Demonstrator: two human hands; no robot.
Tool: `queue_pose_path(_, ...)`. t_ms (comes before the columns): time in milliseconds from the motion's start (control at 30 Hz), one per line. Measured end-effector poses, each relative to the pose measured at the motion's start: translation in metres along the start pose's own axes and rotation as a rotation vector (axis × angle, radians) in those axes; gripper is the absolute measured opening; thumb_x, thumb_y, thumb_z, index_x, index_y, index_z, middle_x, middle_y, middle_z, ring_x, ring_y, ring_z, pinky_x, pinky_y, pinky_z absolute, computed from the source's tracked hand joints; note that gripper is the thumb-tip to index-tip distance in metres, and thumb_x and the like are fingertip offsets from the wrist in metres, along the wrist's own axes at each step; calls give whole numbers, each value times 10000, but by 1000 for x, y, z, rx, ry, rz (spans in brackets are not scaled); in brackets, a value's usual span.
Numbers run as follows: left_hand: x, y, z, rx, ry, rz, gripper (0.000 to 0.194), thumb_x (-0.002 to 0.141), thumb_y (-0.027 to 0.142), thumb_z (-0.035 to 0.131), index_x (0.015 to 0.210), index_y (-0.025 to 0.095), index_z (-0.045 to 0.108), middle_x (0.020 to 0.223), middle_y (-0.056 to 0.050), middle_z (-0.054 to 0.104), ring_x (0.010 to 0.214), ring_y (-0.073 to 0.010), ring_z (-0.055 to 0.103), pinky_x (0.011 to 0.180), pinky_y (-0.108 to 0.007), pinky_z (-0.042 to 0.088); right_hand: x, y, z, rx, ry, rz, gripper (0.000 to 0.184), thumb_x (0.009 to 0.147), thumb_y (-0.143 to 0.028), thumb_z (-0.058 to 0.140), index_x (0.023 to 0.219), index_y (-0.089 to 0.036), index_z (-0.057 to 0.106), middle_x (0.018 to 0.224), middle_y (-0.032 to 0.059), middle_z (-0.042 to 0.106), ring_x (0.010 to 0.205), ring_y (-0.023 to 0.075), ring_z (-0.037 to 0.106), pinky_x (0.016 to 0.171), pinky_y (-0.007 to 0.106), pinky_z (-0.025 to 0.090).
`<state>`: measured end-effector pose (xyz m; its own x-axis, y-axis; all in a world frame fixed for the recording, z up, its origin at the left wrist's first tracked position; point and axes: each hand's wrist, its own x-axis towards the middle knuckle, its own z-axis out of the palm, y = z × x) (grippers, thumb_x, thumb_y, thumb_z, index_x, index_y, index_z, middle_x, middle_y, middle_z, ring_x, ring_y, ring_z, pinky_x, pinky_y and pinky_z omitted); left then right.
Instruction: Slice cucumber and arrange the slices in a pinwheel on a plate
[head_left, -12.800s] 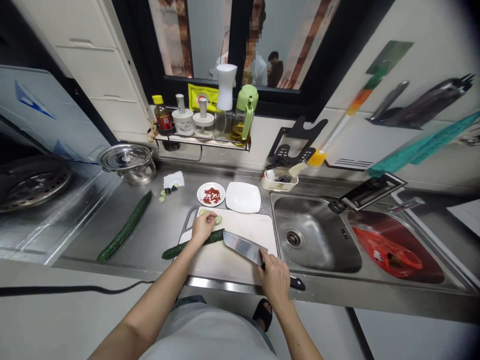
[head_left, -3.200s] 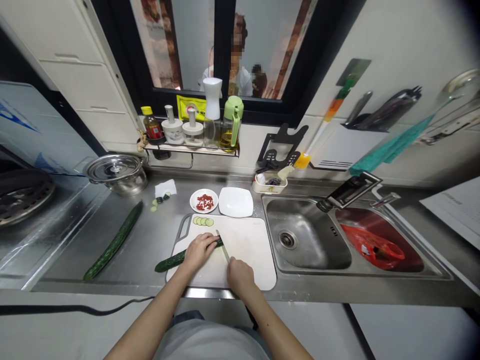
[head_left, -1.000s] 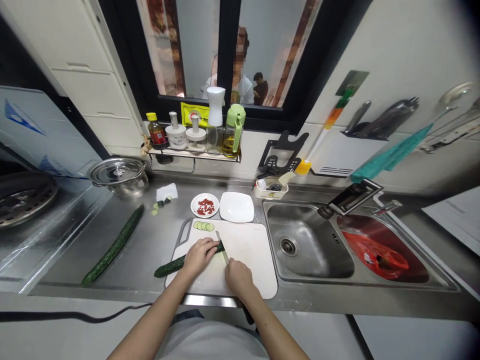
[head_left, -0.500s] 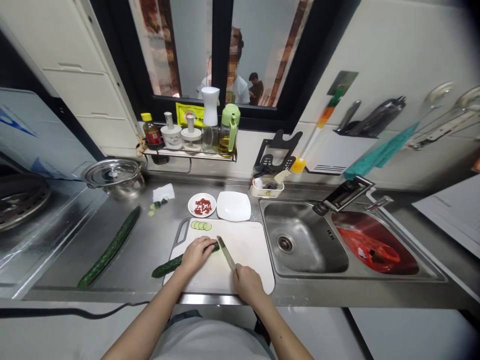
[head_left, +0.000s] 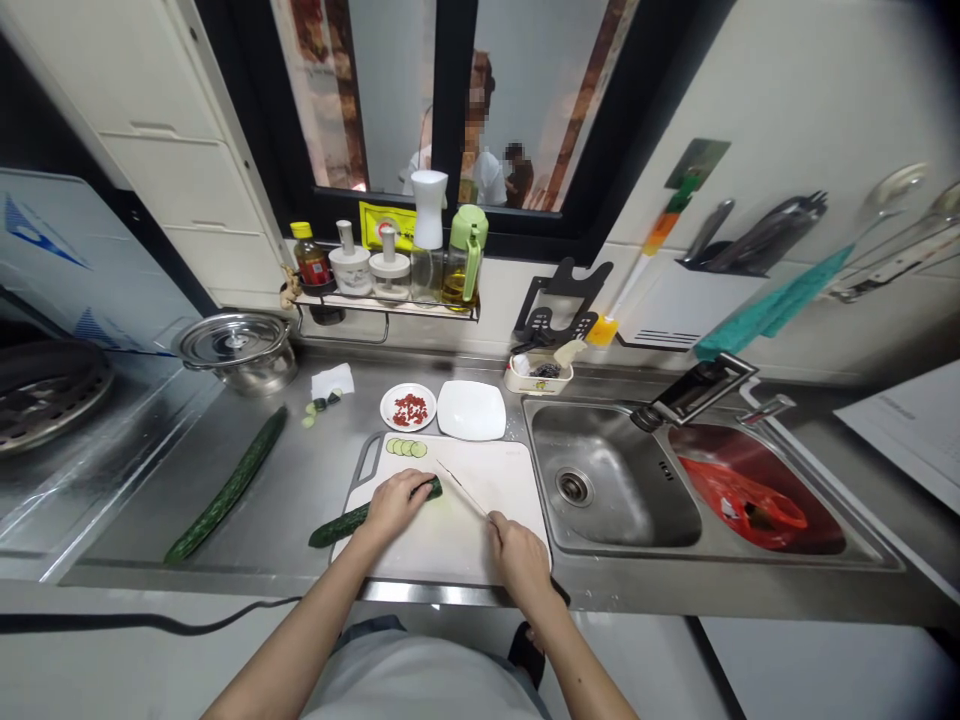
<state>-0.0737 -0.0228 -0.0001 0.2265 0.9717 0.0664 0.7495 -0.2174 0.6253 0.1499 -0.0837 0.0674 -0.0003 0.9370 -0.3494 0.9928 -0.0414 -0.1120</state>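
Note:
My left hand (head_left: 397, 503) is closed over a cucumber (head_left: 339, 527) that lies slantwise across the left part of the white cutting board (head_left: 457, 550). The cucumber's cut end shows just past my fingers. In my right hand (head_left: 523, 560) is a knife (head_left: 466, 490), its blade pointing up and left, a short gap to the right of the cut end. A row of several thin cucumber slices (head_left: 407, 448) lies near the board's top left. Behind the board stand a plate of chopped red pieces (head_left: 410, 410) and a white plate (head_left: 472, 411).
A whole cucumber (head_left: 229, 490) lies on the counter at left, near a lidded steel pot (head_left: 238, 352). Cucumber scraps (head_left: 321, 405) sit beside a white tissue (head_left: 332, 380). At right is a double sink (head_left: 611, 480) with a red plastic bag (head_left: 742, 505). Bottles stand on a shelf (head_left: 390, 303).
The knife has moved right, away from the cucumber's cut end, and its blade now shows edge-on. My left hand keeps its hold on the cucumber. The view has shifted slightly.

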Motion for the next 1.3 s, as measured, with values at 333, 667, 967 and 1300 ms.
queue_pose_path(333, 0, -12, -6, -108, 90, -95, 352, 927, 382, 424, 1129, 238, 675, 1165, -47, 676, 1076, -207, 611, 961, -335, 459, 4, 15, 2, -35, 393, -71, 448, 801, -137, 581, 1247, -181, 568, 941, 62, 649, 901, 208, 544, 804, 300, 328)
queue_pose_path(667, 7, 18, -24, -333, 169, -45, 363, 897, 435, 487, 1110, 216, 682, 1176, -65, 662, 1088, -208, 602, 944, -339, 484, 10, 25, 11, -123, 537, -171, 454, 780, -119, 588, 1227, -194, 572, 854, 44, 602, 813, 195, 484, 752, 315, 293)
queue_pose_path(967, 17, 40, -27, -196, -38, 74, 234, 843, 369, 571, 969, 239, 720, 1072, -44, 680, 1018, -206, 597, 940, -326, 447, 7, 34, 8, -184, 552, -230, 457, 758, -95, 587, 1205, -189, 598, 840, 58, 603, 798, 202, 472, 712, 321, 283)
queue_pose_path(1300, 14, 56, -18, -258, -6, 53, 99, 800, 250, 600, 801, 221, 695, 870, -17, 681, 893, -175, 602, 827, -284, 432, 4, 47, 23, -180, 568, -215, 429, 769, -113, 596, 1193, -175, 599, 819, 48, 616, 784, 199, 492, 714, 307, 296)
